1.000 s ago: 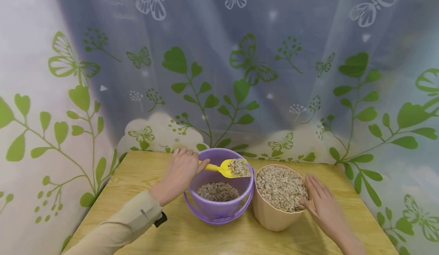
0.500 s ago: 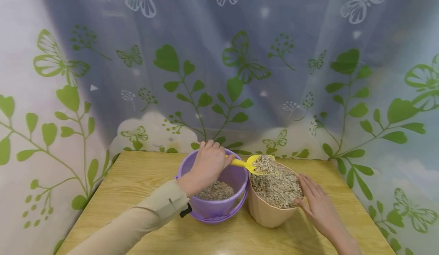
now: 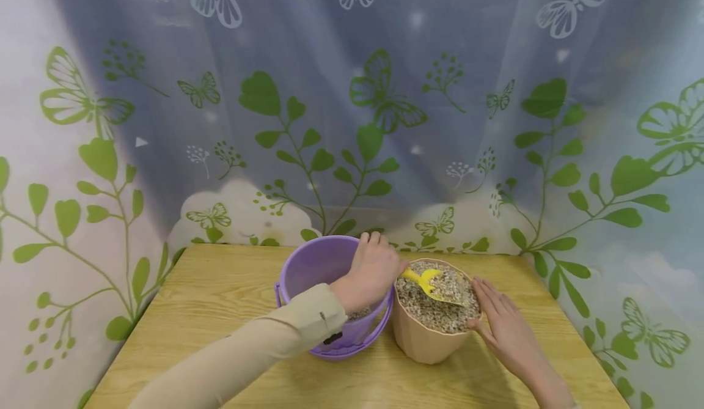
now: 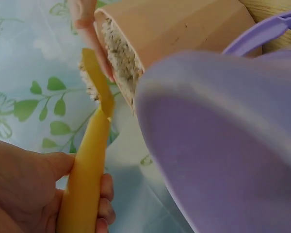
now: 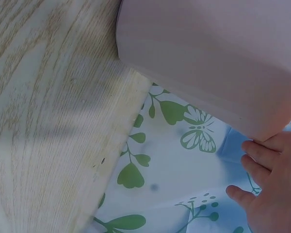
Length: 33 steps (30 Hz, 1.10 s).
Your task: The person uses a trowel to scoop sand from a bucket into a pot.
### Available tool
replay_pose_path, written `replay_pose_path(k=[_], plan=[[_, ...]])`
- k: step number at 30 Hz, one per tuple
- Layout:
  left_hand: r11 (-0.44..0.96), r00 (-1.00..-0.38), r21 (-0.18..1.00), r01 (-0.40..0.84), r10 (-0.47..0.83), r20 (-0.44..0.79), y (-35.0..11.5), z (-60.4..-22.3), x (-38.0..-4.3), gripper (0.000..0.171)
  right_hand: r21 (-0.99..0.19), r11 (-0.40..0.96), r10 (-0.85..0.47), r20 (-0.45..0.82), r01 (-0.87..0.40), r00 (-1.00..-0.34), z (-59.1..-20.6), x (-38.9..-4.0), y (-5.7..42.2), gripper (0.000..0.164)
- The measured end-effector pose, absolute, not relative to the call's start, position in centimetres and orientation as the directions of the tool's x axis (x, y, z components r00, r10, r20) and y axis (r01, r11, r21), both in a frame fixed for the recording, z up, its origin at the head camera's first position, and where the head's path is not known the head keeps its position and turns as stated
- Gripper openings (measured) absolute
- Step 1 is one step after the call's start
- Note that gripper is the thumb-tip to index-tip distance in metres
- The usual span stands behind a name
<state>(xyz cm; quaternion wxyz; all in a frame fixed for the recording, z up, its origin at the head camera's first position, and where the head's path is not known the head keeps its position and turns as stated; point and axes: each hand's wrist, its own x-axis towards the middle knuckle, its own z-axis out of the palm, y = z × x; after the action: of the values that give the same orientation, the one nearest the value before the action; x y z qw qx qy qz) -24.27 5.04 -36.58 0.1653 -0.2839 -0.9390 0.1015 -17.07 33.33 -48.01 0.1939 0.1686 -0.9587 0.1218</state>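
My left hand (image 3: 376, 269) grips the handle of a yellow toy shovel (image 3: 423, 280), its fingers curled round it in the left wrist view. The shovel's blade, loaded with pale mixed grit, is over the peach-coloured planter (image 3: 422, 344), which is filled nearly to the rim with similar grit (image 3: 420, 312). Against the planter's right side rests my right hand (image 3: 507, 328), fingers extended. A purple bucket (image 3: 313, 266) stands left of the planter, partly covered by my left forearm. Only a little of the grit in the bucket shows.
Both containers stand on a wood-grain table (image 3: 220, 299). The bucket's purple handle (image 3: 382, 334) hangs low at its front right, close to the planter. A curtain (image 3: 308, 91) printed with leaves and butterflies hangs behind the table and along both sides.
My left hand has carried the loaded shovel rightward from above the bucket to the planter, and the blade is now lower. My right hand has stayed against the planter's side.
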Motion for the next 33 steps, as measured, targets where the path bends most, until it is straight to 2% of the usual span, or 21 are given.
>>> replay_pose_path(k=[6, 11, 15, 17, 22, 28, 33], plan=[[0.765, -0.768, -0.37, 0.527, 0.615, 0.178, 6.1, -37.0, -24.2, 0.042, -0.178, 0.915, -0.269, 0.403, -0.363, -0.875, -48.0, -17.2, 33.2, 0.074], [0.693, -0.695, -0.467, 0.55, 0.69, 0.205, 5.9, -36.7, -24.1, 0.038, -0.184, 0.916, -0.263, 0.398, -0.358, -0.879, -47.9, -17.1, 33.2, 0.075], [0.679, -0.655, -0.49, 0.547, 0.712, 0.254, 5.8, -36.3, -24.0, 0.043, -0.19, 0.916, -0.26, 0.391, -0.354, -0.883, -47.7, -17.1, 33.2, 0.075], [0.669, -0.637, -0.493, 0.556, 0.724, 0.263, 5.9, -35.9, -23.9, 0.041, -0.186, 0.916, -0.261, 0.393, -0.355, -0.881, -47.7, -17.1, 33.2, 0.075], [0.639, -0.621, -0.511, 0.575, 0.747, 0.236, 6.4, -35.0, -23.7, 0.036, -0.182, 0.918, -0.262, 0.39, -0.353, -0.883, -47.6, -17.1, 33.3, 0.075], [0.617, -0.629, -0.566, 0.547, 0.749, 0.208, 7.0, -34.3, -23.5, 0.044, -0.176, 0.921, -0.261, 0.383, -0.348, -0.886, -47.7, -16.9, 33.3, 0.075], [0.6, -0.615, -0.587, 0.544, 0.761, 0.207, 7.1, -34.0, -23.5, 0.043, -0.168, 0.923, -0.262, 0.388, -0.347, -0.884, -47.8, -16.9, 33.2, 0.076]])
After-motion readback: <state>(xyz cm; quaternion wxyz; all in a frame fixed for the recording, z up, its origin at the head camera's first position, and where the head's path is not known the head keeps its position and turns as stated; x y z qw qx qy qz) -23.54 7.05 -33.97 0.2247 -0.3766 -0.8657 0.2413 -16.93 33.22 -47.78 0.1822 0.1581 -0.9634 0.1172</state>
